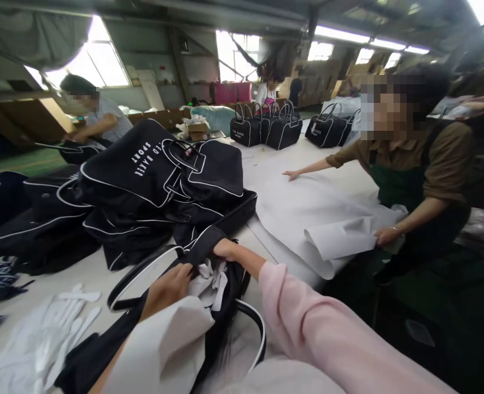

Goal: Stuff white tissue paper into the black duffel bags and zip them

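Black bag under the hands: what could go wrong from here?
1. The white paper bunches at the mouth of the black bag, so it could spill out if the right hand lets the edge go.
2. The heaped pile of bags beyond the left hand might slide onto it.

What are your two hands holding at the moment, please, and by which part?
The right hand grips the black bag by the rim of its opening; the left hand rests on the crumpled white paper inside; whether it grips is unclear.
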The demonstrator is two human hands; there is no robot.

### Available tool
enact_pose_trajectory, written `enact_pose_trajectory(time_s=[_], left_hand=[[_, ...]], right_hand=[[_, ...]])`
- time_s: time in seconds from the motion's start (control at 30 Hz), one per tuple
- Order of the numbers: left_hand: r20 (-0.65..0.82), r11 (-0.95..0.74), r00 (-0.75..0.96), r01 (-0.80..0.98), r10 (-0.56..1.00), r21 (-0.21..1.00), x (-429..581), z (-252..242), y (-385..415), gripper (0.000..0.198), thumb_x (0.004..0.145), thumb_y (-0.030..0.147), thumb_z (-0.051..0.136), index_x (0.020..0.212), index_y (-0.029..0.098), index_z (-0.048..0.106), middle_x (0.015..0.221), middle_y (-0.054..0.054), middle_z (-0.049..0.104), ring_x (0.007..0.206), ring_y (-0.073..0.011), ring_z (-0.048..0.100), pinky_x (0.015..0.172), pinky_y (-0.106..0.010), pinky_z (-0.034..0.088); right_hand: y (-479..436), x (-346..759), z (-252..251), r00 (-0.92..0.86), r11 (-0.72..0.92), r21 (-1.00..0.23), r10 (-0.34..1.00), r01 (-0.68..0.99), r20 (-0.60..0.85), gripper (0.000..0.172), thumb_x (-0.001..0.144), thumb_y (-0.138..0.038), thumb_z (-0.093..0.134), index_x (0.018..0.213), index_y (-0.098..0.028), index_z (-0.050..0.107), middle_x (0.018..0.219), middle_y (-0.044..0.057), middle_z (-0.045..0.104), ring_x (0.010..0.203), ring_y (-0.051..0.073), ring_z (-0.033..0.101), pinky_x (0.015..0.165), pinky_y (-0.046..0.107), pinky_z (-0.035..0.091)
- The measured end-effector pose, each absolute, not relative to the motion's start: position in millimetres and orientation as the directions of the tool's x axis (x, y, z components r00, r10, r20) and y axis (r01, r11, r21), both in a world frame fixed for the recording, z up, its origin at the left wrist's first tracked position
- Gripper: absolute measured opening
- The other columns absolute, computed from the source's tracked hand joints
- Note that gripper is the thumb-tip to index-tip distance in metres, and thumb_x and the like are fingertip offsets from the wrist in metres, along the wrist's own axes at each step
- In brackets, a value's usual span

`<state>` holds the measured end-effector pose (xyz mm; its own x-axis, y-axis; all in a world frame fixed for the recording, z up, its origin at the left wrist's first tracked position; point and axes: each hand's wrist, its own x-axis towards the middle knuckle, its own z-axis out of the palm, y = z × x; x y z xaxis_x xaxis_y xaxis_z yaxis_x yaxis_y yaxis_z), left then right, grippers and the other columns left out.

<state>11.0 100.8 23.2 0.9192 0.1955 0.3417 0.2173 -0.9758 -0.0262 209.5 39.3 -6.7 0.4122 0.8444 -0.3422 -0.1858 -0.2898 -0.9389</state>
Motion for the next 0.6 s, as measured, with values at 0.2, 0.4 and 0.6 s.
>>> enact_pose_trajectory(time_s=[0.2, 0.4, 0.6], left_hand=[[0.416, -0.958, 0.897, 0.025, 0.148, 0.285, 28, 24, 71, 0.020, 0.099, 0.029, 0.046, 0.100, 0.015, 0.061, 0.099, -0.010, 0.065, 0.094, -0.0227, 0.062, 0.087, -0.033, 0.047], [-0.169, -0.790, 0.929, 0.369, 0.329, 0.490, 51, 1, 83, 0.055, 0.087, 0.054, 0.049, 0.114, 0.008, 0.063, 0.108, -0.022, 0.067, 0.104, -0.0405, 0.062, 0.091, -0.049, 0.047], [-0.337, -0.438, 0.937, 0.340, 0.086, 0.833, 78, 3, 77, 0.061, 0.086, 0.066, 0.042, 0.103, 0.016, 0.070, 0.105, -0.011, 0.071, 0.106, -0.0323, 0.064, 0.098, -0.040, 0.047]], right_hand=[[-12, 236, -1, 0.247, -0.253, -0.772, 0.960, 0.583, -0.129, 0.011, 0.076, -0.022, 0.065, 0.071, -0.013, 0.066, 0.091, 0.011, 0.064, 0.097, 0.025, 0.056, 0.090, 0.037, 0.039], [-29, 245, -6, 0.239, -0.178, -0.755, 0.971, 0.631, -0.029, 0.051, 0.090, -0.051, 0.050, 0.057, -0.013, 0.045, 0.056, -0.003, 0.035, 0.055, 0.007, 0.032, 0.055, 0.025, 0.024], [-23, 239, -9, 0.572, -0.111, -0.977, 0.820, 0.182, 0.014, 0.063, 0.076, -0.060, 0.063, 0.051, -0.017, 0.025, 0.051, -0.005, 0.021, 0.053, 0.006, 0.021, 0.049, 0.026, 0.015]])
